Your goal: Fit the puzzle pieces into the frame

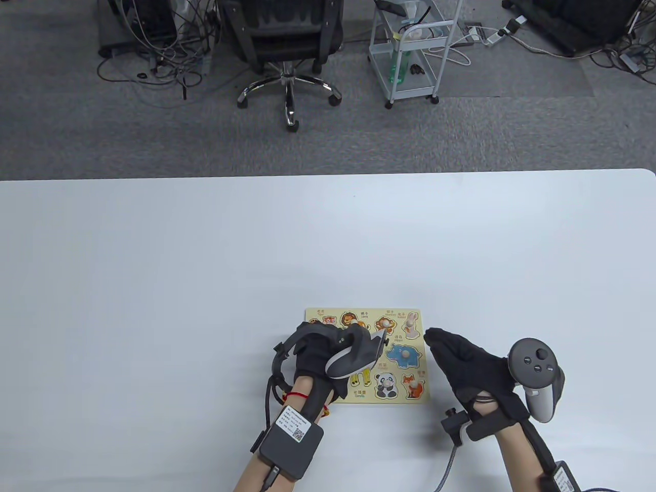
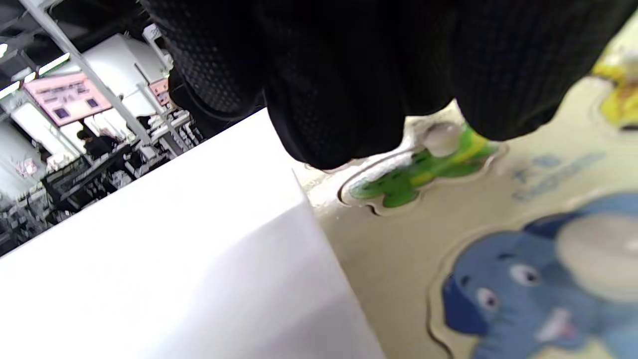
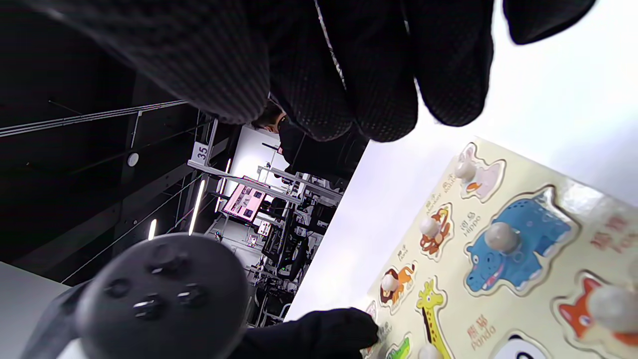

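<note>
I am resting my left hand (image 1: 312, 353) over the puzzle board (image 1: 410, 315) lying flat on the white table (image 1: 205, 256); its grip I cannot tell. The left wrist view is showing fingertips (image 2: 339, 124) at the knobbed green crocodile piece (image 2: 418, 172). My right hand (image 1: 464, 361) is hovering beside the board, fingers straight.

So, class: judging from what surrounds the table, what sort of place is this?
Probably an office or lab workspace: an office chair, tangled cables on grey carpet and a wire trolley stand behind the white table.
</note>
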Motion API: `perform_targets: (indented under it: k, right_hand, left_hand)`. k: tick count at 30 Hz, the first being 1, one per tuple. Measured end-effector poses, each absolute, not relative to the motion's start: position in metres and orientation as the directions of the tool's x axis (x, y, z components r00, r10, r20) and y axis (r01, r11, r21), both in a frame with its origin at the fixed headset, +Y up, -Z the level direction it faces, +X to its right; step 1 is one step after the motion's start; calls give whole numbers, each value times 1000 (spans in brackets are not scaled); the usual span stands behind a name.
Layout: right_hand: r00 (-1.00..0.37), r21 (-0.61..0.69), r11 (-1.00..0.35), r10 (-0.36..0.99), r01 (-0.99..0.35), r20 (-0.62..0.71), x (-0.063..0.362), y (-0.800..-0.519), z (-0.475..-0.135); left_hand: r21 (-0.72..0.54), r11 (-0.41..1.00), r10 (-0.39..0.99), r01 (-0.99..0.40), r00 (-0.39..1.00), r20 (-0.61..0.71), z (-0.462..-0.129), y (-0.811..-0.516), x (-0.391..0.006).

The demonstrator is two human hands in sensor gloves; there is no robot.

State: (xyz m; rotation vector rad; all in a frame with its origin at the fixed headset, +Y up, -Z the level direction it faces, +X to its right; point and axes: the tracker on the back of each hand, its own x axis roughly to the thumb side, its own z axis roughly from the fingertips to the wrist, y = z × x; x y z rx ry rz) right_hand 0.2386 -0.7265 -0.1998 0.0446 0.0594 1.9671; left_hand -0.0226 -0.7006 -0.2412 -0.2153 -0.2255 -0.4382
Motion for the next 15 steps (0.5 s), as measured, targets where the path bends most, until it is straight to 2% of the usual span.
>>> perform_targets:
  k: [3, 7, 11, 15]
  right_hand:
    - [-379, 75, -379, 925, -922, 12, 238, -726, -200]
    - [-393, 85, -395, 919, -915, 38, 237, -725, -199]
    - [-402, 87, -405, 914, -910, 52, 234, -727, -200]
    - [-415, 105, -420, 907, -901, 66, 227, -734, -202]
  left_hand:
    - [-138, 930, -305, 341, 925, 229, -231, -683, -35]
    - [-111, 992, -34, 55, 982, 186, -205, -662, -63]
    - [-84, 982, 183, -171, 969, 166, -185, -660, -85]
    - [-19, 923, 382, -384, 910, 164, -182, -667, -99]
